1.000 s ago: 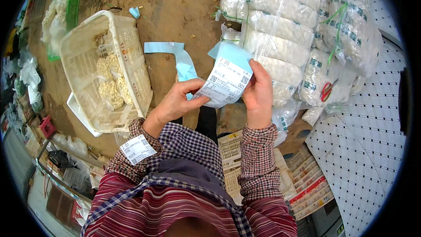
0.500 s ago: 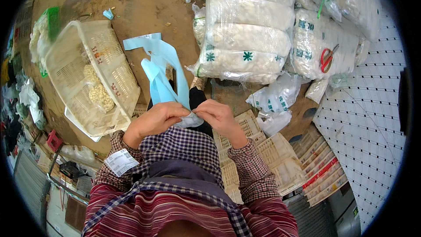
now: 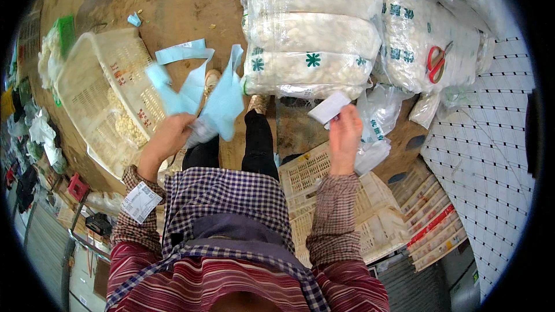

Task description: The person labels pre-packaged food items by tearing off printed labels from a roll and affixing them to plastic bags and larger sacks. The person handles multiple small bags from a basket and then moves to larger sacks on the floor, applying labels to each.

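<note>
My left hand (image 3: 171, 136) is closed on a long light-blue paper strip (image 3: 222, 107). The strip hangs in loose folds in front of my legs, partly smeared by motion. In my right hand (image 3: 346, 136) a small white label (image 3: 329, 108) is pinched between thumb and fingers. It is held up in front of the near end of a stack of clear plastic bags (image 3: 318, 34) filled with pale contents, apart from the strip. On my left sleeve sits another white printed label (image 3: 141, 202).
On the left stands a cream plastic crate (image 3: 130, 69) with a few small bags of pale pieces inside. Red-handled scissors (image 3: 435, 65) lie on the bags at right. More cream crates (image 3: 370, 208) are by my right forearm. A blue scrap (image 3: 134, 19) lies on the floor.
My hands, close together before, have moved apart. The right now holds the white label out to the right; the left has drawn the blue strip leftward.
</note>
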The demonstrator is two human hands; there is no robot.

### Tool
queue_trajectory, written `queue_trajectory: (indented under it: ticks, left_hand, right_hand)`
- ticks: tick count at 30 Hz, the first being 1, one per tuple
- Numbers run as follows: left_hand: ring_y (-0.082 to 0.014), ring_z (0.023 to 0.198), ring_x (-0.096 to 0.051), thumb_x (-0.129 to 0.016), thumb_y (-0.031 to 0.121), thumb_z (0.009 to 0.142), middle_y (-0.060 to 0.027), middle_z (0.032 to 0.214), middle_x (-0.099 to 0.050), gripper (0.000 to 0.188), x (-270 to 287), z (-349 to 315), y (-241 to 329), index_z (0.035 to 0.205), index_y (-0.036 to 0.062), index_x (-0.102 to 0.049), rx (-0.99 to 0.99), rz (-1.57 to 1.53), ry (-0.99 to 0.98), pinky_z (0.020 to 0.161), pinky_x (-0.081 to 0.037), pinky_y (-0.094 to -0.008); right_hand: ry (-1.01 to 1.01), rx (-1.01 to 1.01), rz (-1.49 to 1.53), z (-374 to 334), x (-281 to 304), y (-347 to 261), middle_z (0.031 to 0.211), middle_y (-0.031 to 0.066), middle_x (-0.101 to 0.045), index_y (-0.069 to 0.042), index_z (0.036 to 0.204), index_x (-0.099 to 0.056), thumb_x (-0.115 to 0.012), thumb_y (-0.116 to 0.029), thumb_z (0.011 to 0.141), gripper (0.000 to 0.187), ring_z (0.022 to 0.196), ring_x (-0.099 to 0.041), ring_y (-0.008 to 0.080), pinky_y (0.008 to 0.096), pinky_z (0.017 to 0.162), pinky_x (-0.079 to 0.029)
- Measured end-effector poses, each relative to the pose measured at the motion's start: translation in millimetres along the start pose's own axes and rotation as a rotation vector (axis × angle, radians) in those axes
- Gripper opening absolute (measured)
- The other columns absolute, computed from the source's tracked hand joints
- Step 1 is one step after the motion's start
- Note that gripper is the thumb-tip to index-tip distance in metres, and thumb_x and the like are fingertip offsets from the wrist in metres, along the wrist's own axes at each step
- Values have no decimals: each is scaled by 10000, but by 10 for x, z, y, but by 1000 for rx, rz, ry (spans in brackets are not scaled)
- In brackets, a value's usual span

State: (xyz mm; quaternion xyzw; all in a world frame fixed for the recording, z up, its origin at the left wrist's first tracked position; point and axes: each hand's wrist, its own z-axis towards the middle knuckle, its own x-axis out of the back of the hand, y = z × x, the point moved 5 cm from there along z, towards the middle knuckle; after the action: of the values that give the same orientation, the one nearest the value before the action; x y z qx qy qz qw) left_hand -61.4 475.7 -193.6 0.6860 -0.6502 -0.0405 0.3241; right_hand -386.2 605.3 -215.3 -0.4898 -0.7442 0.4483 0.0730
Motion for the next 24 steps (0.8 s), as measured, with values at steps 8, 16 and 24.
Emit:
queue_trajectory:
  ticks: [8,16,24]
  left_hand:
    - [-238,1187,-266,-552,152,576,-96,1181,-402,97,-157,811,1583,602,69,-593,-812,671,326,988,-181,-431]
    - [-179,1009,-366,-535,138,616,-10,933,-453,94,-240,1128,1415,625,88,-614,-860,847,338,898,-274,-349]
    - [-149,885,-369,-567,150,594,11,880,-447,62,-231,1112,1188,569,100,-593,-839,832,234,672,-315,-275]
  right_hand:
    - [-342,-366,320,567,-803,283,1104,196,-457,75,1102,-384,-373,-243,844,410,1048,-426,313,399,907,-333]
    - [-70,-265,241,278,46,77,1081,233,-476,93,1069,-420,-340,-244,855,407,1028,-462,327,362,860,-398]
    - [75,356,-668,-51,-223,-169,884,128,-566,56,944,-532,-480,-14,777,188,823,-541,215,281,723,-426]
